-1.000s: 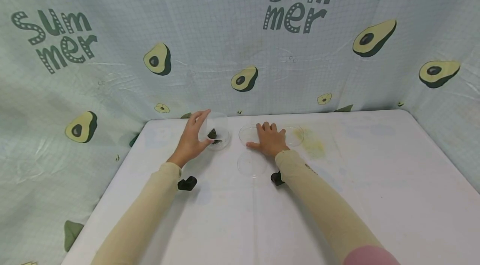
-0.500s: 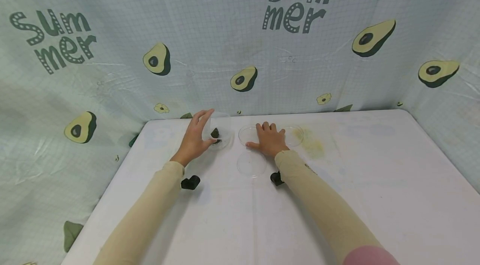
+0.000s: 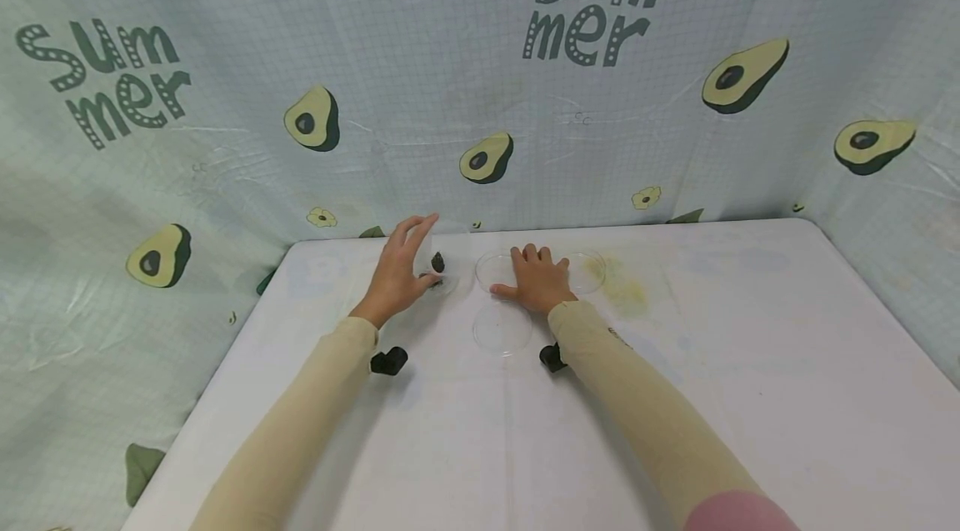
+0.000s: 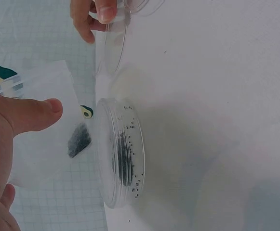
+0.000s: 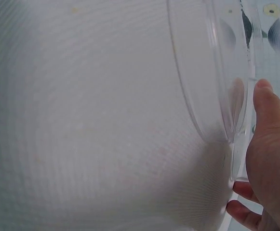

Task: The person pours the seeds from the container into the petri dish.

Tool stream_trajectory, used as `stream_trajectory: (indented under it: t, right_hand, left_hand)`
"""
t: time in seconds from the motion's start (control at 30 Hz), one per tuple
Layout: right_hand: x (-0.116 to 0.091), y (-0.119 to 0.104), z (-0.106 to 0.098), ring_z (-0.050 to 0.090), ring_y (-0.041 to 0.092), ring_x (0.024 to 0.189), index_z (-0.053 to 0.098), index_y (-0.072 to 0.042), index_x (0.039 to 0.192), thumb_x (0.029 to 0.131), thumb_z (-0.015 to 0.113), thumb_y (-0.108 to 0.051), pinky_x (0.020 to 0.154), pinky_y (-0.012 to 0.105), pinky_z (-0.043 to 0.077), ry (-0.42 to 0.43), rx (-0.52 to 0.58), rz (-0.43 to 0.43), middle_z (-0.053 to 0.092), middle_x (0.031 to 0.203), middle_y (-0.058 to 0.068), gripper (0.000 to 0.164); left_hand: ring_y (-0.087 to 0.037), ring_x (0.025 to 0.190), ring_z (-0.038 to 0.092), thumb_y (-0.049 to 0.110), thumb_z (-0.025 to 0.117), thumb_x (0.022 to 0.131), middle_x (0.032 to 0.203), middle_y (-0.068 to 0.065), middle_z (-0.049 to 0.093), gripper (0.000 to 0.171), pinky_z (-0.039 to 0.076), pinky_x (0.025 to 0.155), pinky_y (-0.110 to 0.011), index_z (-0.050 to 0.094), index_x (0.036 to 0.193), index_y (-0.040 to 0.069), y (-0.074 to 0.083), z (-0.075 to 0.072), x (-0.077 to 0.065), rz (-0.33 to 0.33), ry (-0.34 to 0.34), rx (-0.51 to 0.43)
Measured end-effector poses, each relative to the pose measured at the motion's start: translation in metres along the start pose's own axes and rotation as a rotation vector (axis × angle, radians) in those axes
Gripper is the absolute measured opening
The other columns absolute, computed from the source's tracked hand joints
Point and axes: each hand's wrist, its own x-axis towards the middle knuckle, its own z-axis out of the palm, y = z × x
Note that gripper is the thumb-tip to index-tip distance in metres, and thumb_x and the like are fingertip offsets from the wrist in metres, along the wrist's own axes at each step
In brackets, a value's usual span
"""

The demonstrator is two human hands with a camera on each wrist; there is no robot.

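Observation:
My left hand (image 3: pixel 397 273) holds a clear plastic zip bag (image 4: pixel 43 156) between thumb and fingers, tilted above the table. Dark seeds (image 4: pixel 79 139) are gathered in its lower corner. Just under that corner stands a clear round petri dish (image 4: pixel 139 144), with a dark heap of seeds and scattered grains inside. To the right, my right hand (image 3: pixel 542 281) lies with spread fingers over two clear dishes, the left one (image 3: pixel 491 271) and the right one (image 3: pixel 588 273). In the right wrist view, a clear dish rim (image 5: pixel 178 72) is close to my thumb.
Another clear round dish (image 3: pixel 502 329) lies in front of the right hand. The white table (image 3: pixel 465 439) meets a hanging avocado-print cloth (image 3: pixel 405 39) at its back and left. A yellowish stain (image 3: pixel 626 289) marks the tabletop right of the dishes.
My left hand has moved a little to the right with the bag over the petri dish, and the seeds in the bag have shifted along with it. The right hand has stayed in place.

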Motion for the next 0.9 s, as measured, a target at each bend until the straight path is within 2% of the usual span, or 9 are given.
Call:
stream_trajectory:
  t: [0.37, 0.57, 0.67, 0.9]
  right_hand:
    - [0.002, -0.001, -0.001, 0.039, 0.035, 0.130, 0.033, -0.013, 0.150, 0.085, 0.051, -0.071, 0.103, 0.064, 0.036, -0.025, -0.022, 0.011, 0.043, 0.140, 0.013, 0.089]
    - [0.001, 0.000, -0.001, 0.040, 0.035, 0.130, 0.034, -0.012, 0.150, 0.085, 0.052, -0.070, 0.103, 0.065, 0.036, -0.018, -0.020, 0.013, 0.043, 0.140, 0.013, 0.089]
    - [0.001, 0.000, 0.000, 0.040, 0.035, 0.130, 0.035, -0.012, 0.149, 0.085, 0.052, -0.070, 0.103, 0.065, 0.036, -0.014, -0.023, 0.014, 0.044, 0.140, 0.014, 0.088]
    - [0.004, -0.001, 0.003, 0.040, 0.035, 0.129, 0.035, -0.013, 0.149, 0.085, 0.051, -0.071, 0.102, 0.065, 0.037, -0.017, -0.039, 0.023, 0.044, 0.140, 0.013, 0.088]
  left_hand:
    - [-0.035, 0.133, 0.040, 0.008, 0.085, 0.072, 0.142, -0.015, 0.037, 0.095, 0.036, 0.110, -0.054, 0.032, 0.150, 0.022, 0.004, 0.005, 0.005, 0.018, 0.003, 0.035]
    - [-0.036, 0.137, 0.037, 0.013, 0.084, 0.074, 0.147, -0.018, 0.035, 0.097, 0.035, 0.113, -0.051, 0.026, 0.152, 0.012, 0.009, 0.008, 0.009, -0.019, -0.019, 0.068]
    - [-0.035, 0.138, 0.036, 0.014, 0.084, 0.075, 0.148, -0.018, 0.035, 0.095, 0.034, 0.113, -0.050, 0.028, 0.151, 0.008, 0.011, 0.009, 0.010, -0.018, -0.016, 0.079]
    - [-0.034, 0.137, 0.038, 0.014, 0.084, 0.074, 0.147, -0.017, 0.036, 0.090, 0.035, 0.112, -0.051, 0.033, 0.148, 0.008, 0.012, 0.011, 0.010, -0.007, 0.010, 0.098]
